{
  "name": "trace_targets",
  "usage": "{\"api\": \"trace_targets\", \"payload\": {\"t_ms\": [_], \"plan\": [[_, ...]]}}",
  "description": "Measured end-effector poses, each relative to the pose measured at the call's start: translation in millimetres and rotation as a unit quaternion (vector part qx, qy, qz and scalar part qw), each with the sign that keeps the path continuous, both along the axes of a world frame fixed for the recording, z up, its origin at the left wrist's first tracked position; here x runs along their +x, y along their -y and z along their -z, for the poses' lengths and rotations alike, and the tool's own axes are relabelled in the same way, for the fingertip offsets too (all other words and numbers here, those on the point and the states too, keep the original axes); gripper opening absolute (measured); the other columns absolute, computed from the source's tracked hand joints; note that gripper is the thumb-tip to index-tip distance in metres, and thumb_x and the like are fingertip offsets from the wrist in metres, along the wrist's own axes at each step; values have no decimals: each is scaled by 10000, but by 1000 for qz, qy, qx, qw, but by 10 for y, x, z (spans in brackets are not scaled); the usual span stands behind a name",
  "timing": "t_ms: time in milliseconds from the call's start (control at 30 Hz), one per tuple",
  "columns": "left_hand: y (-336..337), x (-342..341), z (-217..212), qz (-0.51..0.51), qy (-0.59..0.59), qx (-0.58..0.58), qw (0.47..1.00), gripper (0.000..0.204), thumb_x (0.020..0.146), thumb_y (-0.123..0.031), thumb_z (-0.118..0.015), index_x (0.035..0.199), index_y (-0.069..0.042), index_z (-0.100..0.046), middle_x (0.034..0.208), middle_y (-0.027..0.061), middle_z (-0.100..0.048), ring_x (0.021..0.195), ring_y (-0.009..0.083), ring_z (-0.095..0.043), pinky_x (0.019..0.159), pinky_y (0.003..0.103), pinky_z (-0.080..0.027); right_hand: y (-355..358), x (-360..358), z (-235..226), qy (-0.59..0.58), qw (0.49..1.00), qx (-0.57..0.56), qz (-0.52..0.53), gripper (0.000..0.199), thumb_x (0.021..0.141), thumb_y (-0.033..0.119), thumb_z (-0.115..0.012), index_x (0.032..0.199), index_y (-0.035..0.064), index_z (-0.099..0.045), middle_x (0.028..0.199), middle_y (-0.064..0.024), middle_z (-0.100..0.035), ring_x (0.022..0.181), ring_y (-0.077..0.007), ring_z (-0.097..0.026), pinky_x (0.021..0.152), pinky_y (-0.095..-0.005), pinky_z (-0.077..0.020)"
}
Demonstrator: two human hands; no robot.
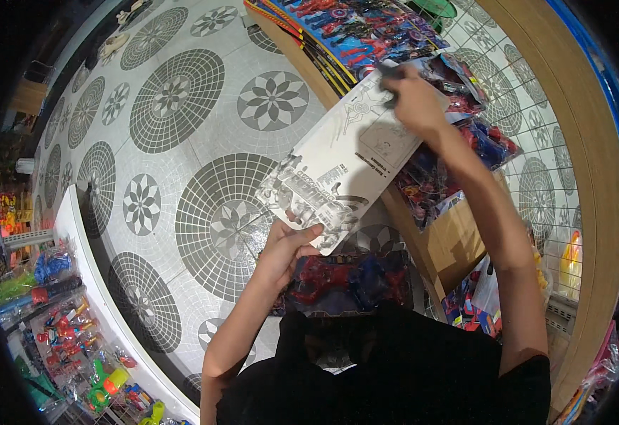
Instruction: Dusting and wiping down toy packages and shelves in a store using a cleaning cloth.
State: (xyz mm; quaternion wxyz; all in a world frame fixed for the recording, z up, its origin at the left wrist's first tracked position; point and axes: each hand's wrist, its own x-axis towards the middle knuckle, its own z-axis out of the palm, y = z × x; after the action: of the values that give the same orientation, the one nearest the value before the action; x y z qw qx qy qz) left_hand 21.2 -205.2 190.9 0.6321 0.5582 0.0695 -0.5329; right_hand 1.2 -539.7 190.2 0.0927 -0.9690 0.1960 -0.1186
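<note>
A long white backing card (pixel 355 159) with grey printed drawings slants across the middle, its printed face up. My left hand (pixel 284 249) is closed on its near corner, thumb on top and fingers beneath. My right hand (pixel 417 103) bends over the far end of the card, its fingers closed around a small dark thing (pixel 391 74) that I cannot make out; the fingertips are partly hidden. Below the card, close to my body, lies a flat see-through pack (pixel 345 282) with red and blue toy parts.
Carded figures (pixel 366 32) lie along a wooden ledge at the upper right, with bagged red and blue toys (pixel 423 173) below them. A cardboard box (pixel 454 241) stands nearby. A wire grid (pixel 536 142) runs along the right. Bagged toys (pixel 68 326) fill a white-edged shelf (pixel 97 283) at left.
</note>
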Motion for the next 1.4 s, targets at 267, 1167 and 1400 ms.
{"api": "trace_targets", "payload": {"t_ms": [267,1167,1400], "plan": [[-203,-17,264,-61,-74,-8,995,451,797,58,-599,1199,-39,-418,1023,118,-590,757,176,-634,585,271,-568,-1798,-111,-130,-90,872,275,-395,317,692,37,-619,987,129,-690,1135,-76,-566,991,-265,-597,836,-357,-482],[-236,-51,-572,217,803,26,555,529,670,-22,-642,1187,-131,-620,1205,185,-586,1067,312,-607,882,414,-506,-973,-1317,-937,57,700,676,224,326,839,300,-638,1022,37,-573,832,-37,-623,665,-112,-612,627,-254,-501],[-484,-5,-6,28,623,144,768,660,882,-17,-533,1448,-81,-201,1474,197,-247,1248,374,-432,999,422,-420,-799,-1118,-1290,232,719,601,262,194,829,258,-659,851,72,-606,687,6,-591,577,-116,-569,566,-238,-451]]}}
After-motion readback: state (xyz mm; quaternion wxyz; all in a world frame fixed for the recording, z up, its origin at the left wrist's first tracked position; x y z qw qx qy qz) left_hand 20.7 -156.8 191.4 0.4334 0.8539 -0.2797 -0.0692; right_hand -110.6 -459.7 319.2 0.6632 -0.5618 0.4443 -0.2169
